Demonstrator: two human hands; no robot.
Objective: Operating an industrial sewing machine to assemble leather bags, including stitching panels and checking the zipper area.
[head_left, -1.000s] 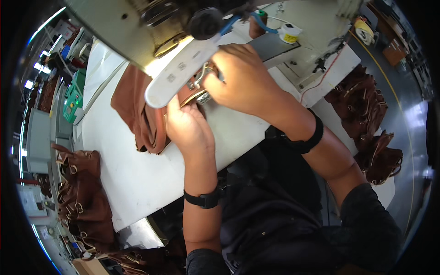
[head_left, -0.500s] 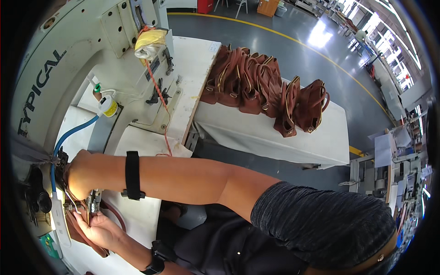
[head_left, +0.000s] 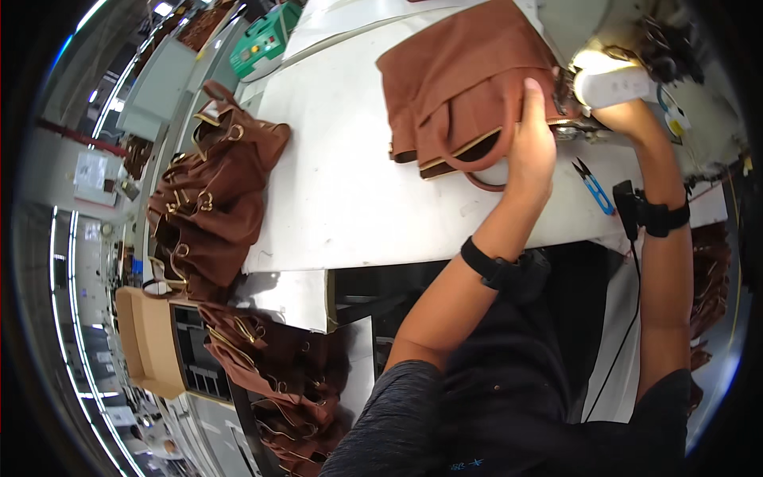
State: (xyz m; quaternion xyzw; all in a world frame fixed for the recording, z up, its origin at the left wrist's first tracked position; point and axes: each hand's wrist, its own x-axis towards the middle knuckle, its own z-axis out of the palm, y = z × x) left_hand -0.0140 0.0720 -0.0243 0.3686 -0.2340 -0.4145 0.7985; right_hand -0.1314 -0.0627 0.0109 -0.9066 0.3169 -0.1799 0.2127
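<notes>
Left hand [head_left: 535, 151] touches bag [head_left: 469, 75] beside handle [head_left: 509, 119]; grip unclear. Right hand [head_left: 636, 122] partly behind lamp [head_left: 612, 87]; hold hidden, cannot tell. Snips [head_left: 595, 191] lie on table [head_left: 342, 183].

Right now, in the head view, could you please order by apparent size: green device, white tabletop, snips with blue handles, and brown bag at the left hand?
Largest to smallest:
1. White tabletop, visible part
2. Brown bag at the left hand
3. Green device
4. Blue-handled snips
</notes>
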